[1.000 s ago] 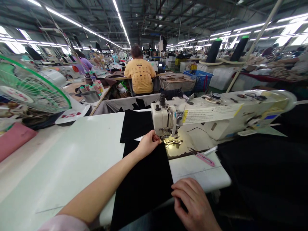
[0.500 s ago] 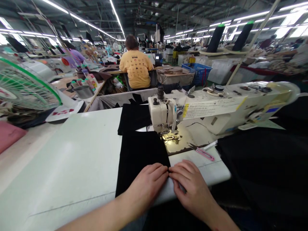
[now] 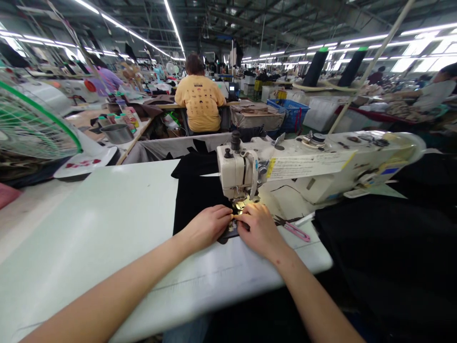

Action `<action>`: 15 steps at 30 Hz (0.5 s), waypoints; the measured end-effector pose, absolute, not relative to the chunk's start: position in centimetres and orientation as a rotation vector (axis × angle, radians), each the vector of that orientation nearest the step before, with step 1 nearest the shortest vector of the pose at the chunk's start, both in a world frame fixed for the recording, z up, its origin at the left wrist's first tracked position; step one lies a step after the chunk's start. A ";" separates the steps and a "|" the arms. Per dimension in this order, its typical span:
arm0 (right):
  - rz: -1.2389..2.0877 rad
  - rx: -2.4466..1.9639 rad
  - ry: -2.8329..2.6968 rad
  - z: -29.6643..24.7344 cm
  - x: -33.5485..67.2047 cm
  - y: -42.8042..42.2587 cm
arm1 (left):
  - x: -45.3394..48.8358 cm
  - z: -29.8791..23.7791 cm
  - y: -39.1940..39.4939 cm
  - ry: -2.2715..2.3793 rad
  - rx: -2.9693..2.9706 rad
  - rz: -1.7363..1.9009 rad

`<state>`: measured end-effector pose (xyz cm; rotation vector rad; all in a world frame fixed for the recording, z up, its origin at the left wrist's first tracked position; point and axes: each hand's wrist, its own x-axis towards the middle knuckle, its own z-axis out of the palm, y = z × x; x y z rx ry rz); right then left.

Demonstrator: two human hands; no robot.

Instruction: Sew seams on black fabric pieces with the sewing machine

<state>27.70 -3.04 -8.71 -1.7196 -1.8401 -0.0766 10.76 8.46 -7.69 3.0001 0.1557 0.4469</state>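
A piece of black fabric (image 3: 196,195) lies on the pale table, its right edge at the needle area of the white sewing machine (image 3: 232,176). My left hand (image 3: 210,223) is closed on the fabric's near right corner, fingertips pinched just in front of the presser foot. Close beside it, my right hand (image 3: 257,227) pinches the same edge, its fingers lit by the machine's lamp. The two hands' fingertips almost meet. The fabric between them is mostly hidden by the fingers. Pink-handled thread snips (image 3: 297,231) lie to the right of my right hand.
A large pile of black fabric (image 3: 385,252) hangs at the right of the table (image 3: 135,205). A green-rimmed fan (image 3: 39,124) stands at the left. Beyond the machine sits a person in a yellow shirt (image 3: 199,102), near a blue crate (image 3: 291,114). Thread cones (image 3: 316,66) stand behind.
Both hands have moved forward, away from me, up to the presser foot, and the black fabric has slid forward with them. The snips have not visibly moved on the table. The view has shifted slightly.
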 end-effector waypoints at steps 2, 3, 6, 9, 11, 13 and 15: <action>-0.086 -1.716 -1.843 -8.5 27.7 -2.6 | 11.2 -7.4 9.5 0.176 3.001 0.442; -0.089 -1.703 -1.843 -8.4 27.5 -2.8 | 11.3 -7.3 9.8 0.198 3.006 0.435; -0.095 -1.645 -1.807 -8.2 27.2 -4.8 | 11.6 -7.1 9.6 0.359 3.057 0.368; -0.080 -1.597 -1.689 -8.2 27.5 -8.6 | 11.6 -7.4 8.1 0.606 3.111 0.290; -0.064 -1.594 -1.609 -8.1 28.4 -11.6 | 11.6 -7.7 7.3 0.684 3.124 0.259; -0.080 -1.652 -1.562 -7.7 30.0 -14.4 | 11.5 -7.9 7.4 0.679 3.130 0.245; -0.151 -1.791 -1.512 -7.1 32.2 -17.3 | 11.5 -8.0 8.4 0.663 3.128 0.240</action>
